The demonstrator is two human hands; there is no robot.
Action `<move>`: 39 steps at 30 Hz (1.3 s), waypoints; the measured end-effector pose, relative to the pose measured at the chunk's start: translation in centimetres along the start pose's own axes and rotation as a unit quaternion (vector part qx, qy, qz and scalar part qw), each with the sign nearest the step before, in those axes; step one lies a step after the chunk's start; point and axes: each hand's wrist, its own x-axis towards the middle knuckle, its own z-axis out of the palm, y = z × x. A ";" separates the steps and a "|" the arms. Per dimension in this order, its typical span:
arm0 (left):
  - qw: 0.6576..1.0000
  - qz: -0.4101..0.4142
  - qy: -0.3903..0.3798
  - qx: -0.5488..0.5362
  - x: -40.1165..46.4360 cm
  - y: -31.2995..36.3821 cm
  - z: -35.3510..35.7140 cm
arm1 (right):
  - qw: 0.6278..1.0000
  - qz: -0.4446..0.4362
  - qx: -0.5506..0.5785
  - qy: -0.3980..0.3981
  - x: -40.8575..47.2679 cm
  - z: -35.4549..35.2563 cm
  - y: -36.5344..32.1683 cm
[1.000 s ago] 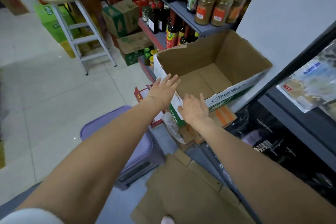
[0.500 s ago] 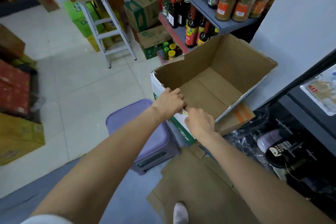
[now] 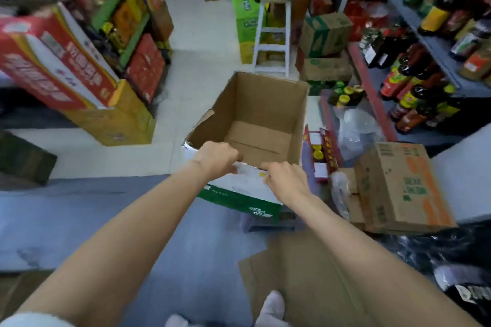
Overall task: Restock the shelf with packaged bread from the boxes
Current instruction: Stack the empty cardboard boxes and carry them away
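both the left hand and right hand curl their fingers over the near rim of the empty brown cardboard box. the box extends straight away from them, its opening facing up and towards the person, both hands equally close.

You stand in a small shop. The floor has pale tiles far off and a blue-grey part near you. A white stool with a round wooden seat stands on the tiles. On your right a grey shelf holds dark bottles.
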 end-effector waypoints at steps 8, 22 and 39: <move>0.986 -0.148 -0.019 -0.067 -17.7 -13.0 8.9 | 0.986 -0.165 -0.019 -0.011 4.0 4.3 -21.0; 0.909 -0.378 -0.049 -0.168 -40.0 -27.2 23.9 | 0.914 -0.395 -0.088 -0.036 5.8 14.7 -52.0; 0.793 -0.532 -0.072 -0.289 -50.0 -29.4 33.1 | 0.906 -0.334 0.173 -0.194 1.7 21.7 -67.4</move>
